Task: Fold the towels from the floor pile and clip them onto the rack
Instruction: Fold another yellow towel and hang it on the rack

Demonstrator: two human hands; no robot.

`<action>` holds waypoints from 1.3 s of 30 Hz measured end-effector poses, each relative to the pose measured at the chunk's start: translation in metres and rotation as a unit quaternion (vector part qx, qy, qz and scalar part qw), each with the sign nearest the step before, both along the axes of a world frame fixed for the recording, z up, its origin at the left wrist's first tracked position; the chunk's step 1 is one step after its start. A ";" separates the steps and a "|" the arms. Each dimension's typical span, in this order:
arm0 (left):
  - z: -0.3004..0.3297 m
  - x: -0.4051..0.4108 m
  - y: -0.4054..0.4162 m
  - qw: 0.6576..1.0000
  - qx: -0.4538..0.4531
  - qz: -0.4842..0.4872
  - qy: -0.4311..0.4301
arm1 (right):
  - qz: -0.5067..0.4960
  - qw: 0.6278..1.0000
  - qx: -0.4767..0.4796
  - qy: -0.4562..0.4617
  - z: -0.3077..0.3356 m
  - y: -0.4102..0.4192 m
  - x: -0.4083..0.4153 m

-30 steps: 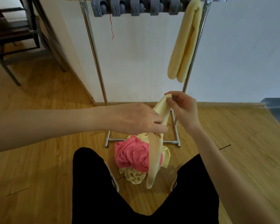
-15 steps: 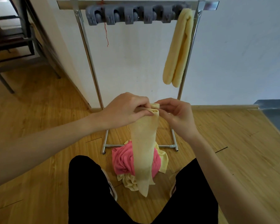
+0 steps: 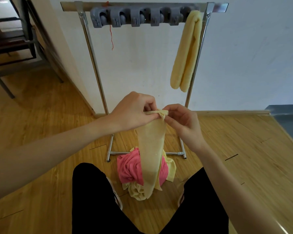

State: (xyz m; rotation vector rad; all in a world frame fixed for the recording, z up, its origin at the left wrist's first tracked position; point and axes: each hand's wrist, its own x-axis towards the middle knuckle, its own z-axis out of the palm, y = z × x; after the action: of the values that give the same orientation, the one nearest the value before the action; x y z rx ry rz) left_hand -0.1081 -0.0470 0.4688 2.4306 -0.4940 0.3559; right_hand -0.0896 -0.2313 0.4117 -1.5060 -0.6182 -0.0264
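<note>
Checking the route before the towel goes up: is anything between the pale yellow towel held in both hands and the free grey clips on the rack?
Nothing visible: the pale yellow towel hangs from both hands below the row of grey clips. The hung yellow towel occupies only the bar's right end.

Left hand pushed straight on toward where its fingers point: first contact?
Probably the right hand: the left hand points across the pinched yellow towel edge at it, fingertips nearly touching.

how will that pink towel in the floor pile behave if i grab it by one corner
Likely floppy: the pink towel lies crumpled in soft folds. Probably light, like the yellow towel hanging limp from both hands. It may drag neighbouring cloth along.
</note>
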 end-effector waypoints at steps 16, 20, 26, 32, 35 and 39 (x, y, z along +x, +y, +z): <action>-0.030 0.007 0.008 0.981 -0.185 0.049 -0.024 | -0.082 0.996 0.040 0.009 0.032 0.003 0.025; -0.043 0.002 0.015 0.929 -0.351 0.045 0.112 | -0.061 0.997 0.012 0.034 0.021 0.000 0.023; -0.040 0.005 0.002 0.944 -0.327 0.034 0.044 | -0.020 0.996 -0.080 0.021 0.023 -0.013 0.027; -0.037 0.009 -0.003 0.948 -0.318 0.026 -0.002 | -0.012 0.987 -0.158 0.016 0.031 -0.015 0.037; -0.049 0.005 0.005 0.951 -0.308 0.018 0.030 | -0.018 0.983 -0.180 -0.012 0.032 -0.004 0.038; -0.097 -0.005 0.031 0.938 -0.296 0.040 0.174 | -0.004 0.988 -0.153 -0.012 0.029 0.012 0.035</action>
State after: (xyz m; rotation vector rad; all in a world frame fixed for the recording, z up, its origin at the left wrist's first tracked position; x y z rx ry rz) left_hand -0.1127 -0.0161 0.3722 1.8661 -0.1024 0.0799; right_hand -0.0542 -0.2197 0.4406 -1.8078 -0.6576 0.0460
